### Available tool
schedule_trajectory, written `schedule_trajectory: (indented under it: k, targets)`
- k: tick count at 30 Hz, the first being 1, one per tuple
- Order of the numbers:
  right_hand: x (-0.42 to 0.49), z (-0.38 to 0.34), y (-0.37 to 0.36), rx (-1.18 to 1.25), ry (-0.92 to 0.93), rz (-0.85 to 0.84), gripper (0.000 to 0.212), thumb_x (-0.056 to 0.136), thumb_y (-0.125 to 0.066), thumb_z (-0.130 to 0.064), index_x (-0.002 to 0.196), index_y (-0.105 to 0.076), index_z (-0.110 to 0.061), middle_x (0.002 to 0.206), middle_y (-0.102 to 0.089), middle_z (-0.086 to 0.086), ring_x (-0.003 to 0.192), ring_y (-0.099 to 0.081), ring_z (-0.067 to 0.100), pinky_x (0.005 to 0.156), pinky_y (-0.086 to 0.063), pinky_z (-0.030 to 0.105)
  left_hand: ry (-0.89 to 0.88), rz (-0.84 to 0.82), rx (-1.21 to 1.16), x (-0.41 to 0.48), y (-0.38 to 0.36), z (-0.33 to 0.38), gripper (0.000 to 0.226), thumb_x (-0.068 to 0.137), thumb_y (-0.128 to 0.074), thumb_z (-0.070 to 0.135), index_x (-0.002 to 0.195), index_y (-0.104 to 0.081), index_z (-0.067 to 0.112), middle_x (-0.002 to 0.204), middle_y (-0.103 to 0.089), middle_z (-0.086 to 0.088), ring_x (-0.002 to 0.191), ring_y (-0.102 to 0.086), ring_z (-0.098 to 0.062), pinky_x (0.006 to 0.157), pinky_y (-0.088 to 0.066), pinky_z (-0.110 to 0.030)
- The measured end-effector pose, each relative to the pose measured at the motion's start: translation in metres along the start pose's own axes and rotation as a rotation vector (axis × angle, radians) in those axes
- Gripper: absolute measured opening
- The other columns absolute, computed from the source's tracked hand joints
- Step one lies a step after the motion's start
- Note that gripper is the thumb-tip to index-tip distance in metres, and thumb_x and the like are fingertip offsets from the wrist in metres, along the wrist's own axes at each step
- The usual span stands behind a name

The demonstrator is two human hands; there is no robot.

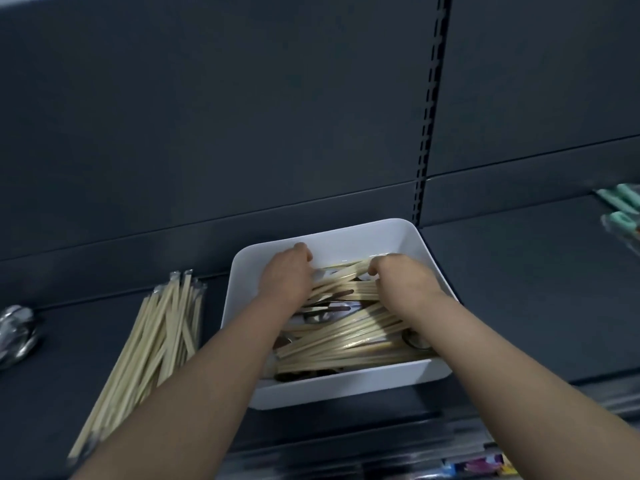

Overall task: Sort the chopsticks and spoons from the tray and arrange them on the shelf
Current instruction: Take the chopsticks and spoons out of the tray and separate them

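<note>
A white tray point(346, 384) stands on the dark shelf point(519, 289). It holds several wrapped pale wooden chopsticks point(346, 344) with dark-handled spoons point(325, 310) half buried under them. Both my hands reach into the far half of the tray. My left hand point(285, 275) curls its fingers over the far ends of a bunch of chopsticks. My right hand point(403, 277) grips the same bunch a little to the right. A sorted pile of chopsticks point(152, 344) lies on the shelf left of the tray.
Shiny metal spoons point(15, 332) lie at the far left edge of the shelf. Teal-handled packaged items point(623, 209) sit at the right edge. A slotted upright point(427, 109) runs up the dark back panel behind the tray. Colourful packets point(485, 467) show on a lower level.
</note>
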State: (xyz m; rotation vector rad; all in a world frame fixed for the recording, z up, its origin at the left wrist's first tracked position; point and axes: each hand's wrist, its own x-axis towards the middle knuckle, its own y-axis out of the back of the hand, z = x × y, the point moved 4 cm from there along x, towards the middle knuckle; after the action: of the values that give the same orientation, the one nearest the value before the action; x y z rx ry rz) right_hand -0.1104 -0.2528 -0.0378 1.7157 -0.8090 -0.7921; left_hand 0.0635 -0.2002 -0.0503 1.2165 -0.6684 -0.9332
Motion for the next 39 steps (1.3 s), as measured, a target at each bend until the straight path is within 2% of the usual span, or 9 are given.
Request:
schedule_trajectory:
  k: [5,10,16,22,25,29,33,36,39]
  targets:
    - [0.006,-0.012,-0.008,-0.115,0.029,-0.103,0.035,0.091,-0.045,-0.009,0.122,-0.06,-0.018,0.129,-0.057,0.008,0.119,-0.054,0.027,0.093,-0.044,0.033,0.008,-0.094,0.088,-0.009,-0.014,-0.011,0.028,0.097,-0.048,0.033,0.116,-0.064,0.02,0.122,-0.063,-0.003,0.115,-0.054,-0.026,0.089,-0.045,-0.033]
    - [-0.002,-0.013,-0.006,-0.192,0.049,-0.105,0.03,0.091,-0.047,-0.012,0.119,-0.058,-0.018,0.129,-0.056,0.006,0.12,-0.051,0.026,0.092,-0.043,0.031,0.01,-0.039,0.19,-0.014,-0.014,-0.011,0.02,0.092,-0.049,0.022,0.104,-0.064,0.018,0.112,-0.065,-0.006,0.108,-0.057,-0.029,0.083,-0.045,-0.034]
    - [-0.013,-0.007,0.007,-0.211,-0.026,-0.066,0.03,0.09,-0.046,-0.009,0.12,-0.052,-0.013,0.124,-0.058,0.007,0.116,-0.052,0.027,0.079,-0.041,0.03,0.046,0.102,-0.222,-0.018,0.01,-0.009,0.005,0.095,-0.046,0.017,0.094,-0.051,0.017,0.098,-0.069,-0.006,0.092,-0.061,-0.03,0.078,-0.05,-0.039]
    - [-0.036,-0.011,0.021,-0.184,-0.106,0.047,0.032,0.086,-0.044,-0.006,0.115,-0.053,-0.016,0.116,-0.058,0.003,0.113,-0.048,0.025,0.072,-0.035,0.028,0.053,0.189,-0.695,-0.029,0.028,-0.009,0.019,0.092,-0.048,0.012,0.081,-0.053,0.026,0.084,-0.069,0.002,0.083,-0.066,-0.022,0.079,-0.055,-0.043]
    - [-0.047,-0.026,0.022,-0.091,-0.118,0.07,0.03,0.088,-0.042,-0.009,0.113,-0.055,-0.018,0.115,-0.06,0.004,0.105,-0.053,0.027,0.071,-0.036,0.028,0.008,0.168,-0.839,-0.039,0.035,-0.014,0.023,0.094,-0.047,0.01,0.081,-0.055,0.026,0.082,-0.069,-0.002,0.079,-0.066,-0.024,0.079,-0.057,-0.049]
    - [-0.06,-0.053,0.023,0.094,-0.173,0.112,0.018,0.092,-0.04,-0.015,0.105,-0.052,-0.016,0.097,-0.059,0.004,0.083,-0.05,0.028,0.065,-0.037,0.031,0.022,0.14,-0.952,-0.057,0.047,-0.029,0.014,0.1,-0.043,0.009,0.097,-0.057,0.011,0.09,-0.066,-0.007,0.075,-0.063,-0.017,0.074,-0.059,-0.044]
    - [-0.062,-0.092,0.02,0.357,-0.207,0.18,0.021,0.094,-0.041,-0.021,0.106,-0.055,-0.011,0.106,-0.062,0.009,0.092,-0.054,0.033,0.071,-0.041,0.033,0.094,0.078,-1.046,-0.068,0.054,-0.061,0.012,0.099,-0.046,0.009,0.093,-0.056,0.007,0.091,-0.064,-0.011,0.071,-0.062,-0.017,0.055,-0.056,-0.032]
    - [-0.057,-0.134,0.006,0.518,-0.19,0.191,0.023,0.093,-0.042,-0.02,0.107,-0.056,-0.008,0.108,-0.063,0.012,0.096,-0.057,0.034,0.075,-0.045,0.036,0.045,-0.116,-1.103,-0.08,0.05,-0.073,0.006,0.092,-0.058,0.001,0.097,-0.06,0.0,0.083,-0.064,-0.016,0.065,-0.061,-0.023,0.06,-0.054,-0.035]
    - [-0.056,-0.163,-0.006,0.6,-0.181,0.216,0.023,0.091,-0.041,-0.015,0.108,-0.054,-0.007,0.105,-0.064,0.013,0.092,-0.06,0.034,0.072,-0.049,0.038,0.03,-0.201,-1.064,-0.092,0.044,-0.079,0.011,0.088,-0.065,0.0,0.097,-0.064,0.005,0.079,-0.066,-0.01,0.061,-0.063,-0.018,0.052,-0.053,-0.029]
